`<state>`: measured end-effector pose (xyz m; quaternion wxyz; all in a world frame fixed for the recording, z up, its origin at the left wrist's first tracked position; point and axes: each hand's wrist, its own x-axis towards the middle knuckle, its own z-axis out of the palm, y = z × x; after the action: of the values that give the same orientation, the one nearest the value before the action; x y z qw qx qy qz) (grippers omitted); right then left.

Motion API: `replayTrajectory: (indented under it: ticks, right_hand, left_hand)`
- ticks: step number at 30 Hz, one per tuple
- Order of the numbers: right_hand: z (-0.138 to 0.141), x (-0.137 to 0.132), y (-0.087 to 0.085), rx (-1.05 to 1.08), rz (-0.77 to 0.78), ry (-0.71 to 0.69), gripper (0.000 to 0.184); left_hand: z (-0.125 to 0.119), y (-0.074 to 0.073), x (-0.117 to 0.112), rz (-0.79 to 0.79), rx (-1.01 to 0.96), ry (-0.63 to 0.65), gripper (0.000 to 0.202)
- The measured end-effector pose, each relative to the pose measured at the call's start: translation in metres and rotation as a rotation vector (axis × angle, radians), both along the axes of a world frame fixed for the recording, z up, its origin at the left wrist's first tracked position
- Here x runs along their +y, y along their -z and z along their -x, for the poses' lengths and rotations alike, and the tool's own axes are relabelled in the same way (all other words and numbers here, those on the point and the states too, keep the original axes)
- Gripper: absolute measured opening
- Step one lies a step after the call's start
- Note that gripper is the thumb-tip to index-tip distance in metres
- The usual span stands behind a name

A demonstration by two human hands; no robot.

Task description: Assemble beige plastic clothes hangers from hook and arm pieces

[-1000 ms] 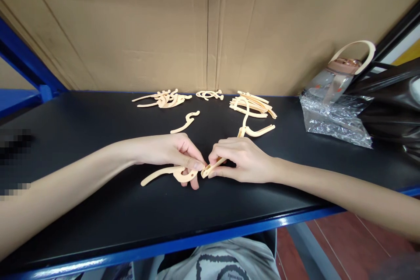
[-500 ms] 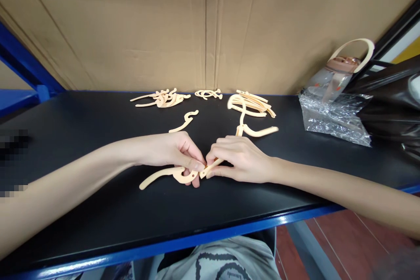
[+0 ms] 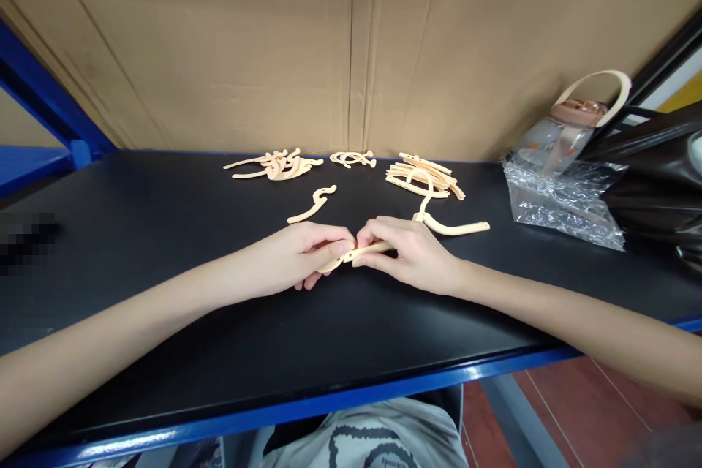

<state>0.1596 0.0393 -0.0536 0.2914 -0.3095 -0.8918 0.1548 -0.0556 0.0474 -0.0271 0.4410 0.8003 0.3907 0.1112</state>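
Observation:
My left hand (image 3: 301, 252) is closed on a cream plastic hanger arm piece (image 3: 332, 264), most of it hidden under the palm and fingers. My right hand (image 3: 411, 256) pinches a partly assembled clothes hanger (image 3: 458, 229) by one arm. Its curved hook and other arm stick out beyond the knuckles. Between my fingertips the two holed ends meet; I cannot tell whether they are joined. Just past my left hand, a loose notched hanger arm (image 3: 310, 208) lies on the black tabletop (image 3: 263, 351).
Along the back lie a pile of notched arm pieces (image 3: 282, 167), a few small hook pieces (image 3: 351, 159) and a stack of straighter pieces (image 3: 425, 172). At right stand a drinking bottle (image 3: 573, 128) and a clear plastic bag (image 3: 559, 197). Cardboard (image 3: 246, 51) walls the back.
The left hand's piece has turned, so its long end no longer shows. Both hands have shifted slightly up, and the hanger's hook and far arm have swung right.

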Motion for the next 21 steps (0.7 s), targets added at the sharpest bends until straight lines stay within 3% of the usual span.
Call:
replayTrajectory:
  ticks: [3,11,21]
  right_hand:
    - [0.0,0.0,-0.001,-0.004,0.051,-0.014,0.016]
    - [0.0,-0.001,-0.001,-0.026,0.13,-0.067,0.017]
    - [0.0,-0.002,-0.001,-0.035,0.142,-0.139,0.018]
  left_hand:
    - [-0.002,-0.001,-0.001,-0.004,-0.048,0.017,0.036]
    - [0.009,-0.004,0.009,0.317,-0.053,0.134,0.04]
    - [0.012,-0.008,0.019,0.435,0.023,0.276,0.037]
